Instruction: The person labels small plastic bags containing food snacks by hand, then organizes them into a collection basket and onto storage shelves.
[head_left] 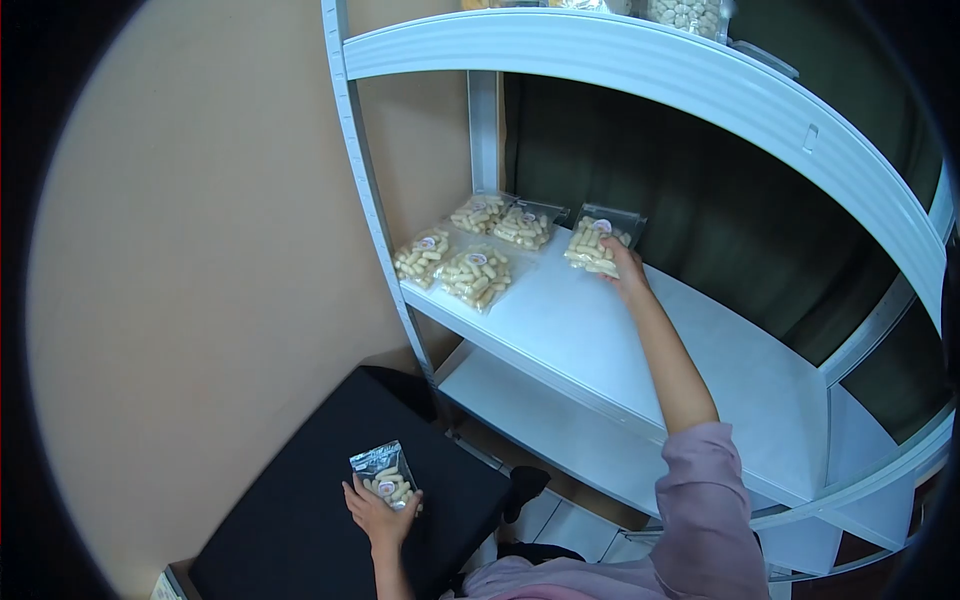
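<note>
On the upper white shelf board (560,320), my right hand (627,270) grips the near right edge of a clear bag of pale, finger-shaped pieces (590,245) with a round label. Part of that bag is hidden by the fingers. Low on the left, my left hand (382,521) has its thumb and fingers around a similar bag of pale pieces (380,462), over a black surface (300,490). To the left of my right hand, several more such bags lie together on the shelf, among them a front bag (475,277) and a back bag (524,226).
A white metal upright (372,200) stands at the shelf's left end. Overhead runs a curved-looking shelf edge (600,45), with a container of white pieces (686,14) above it. A lower shelf (540,420) sits beneath. Dark curtain (720,220) hangs behind; a beige wall (200,250) is left.
</note>
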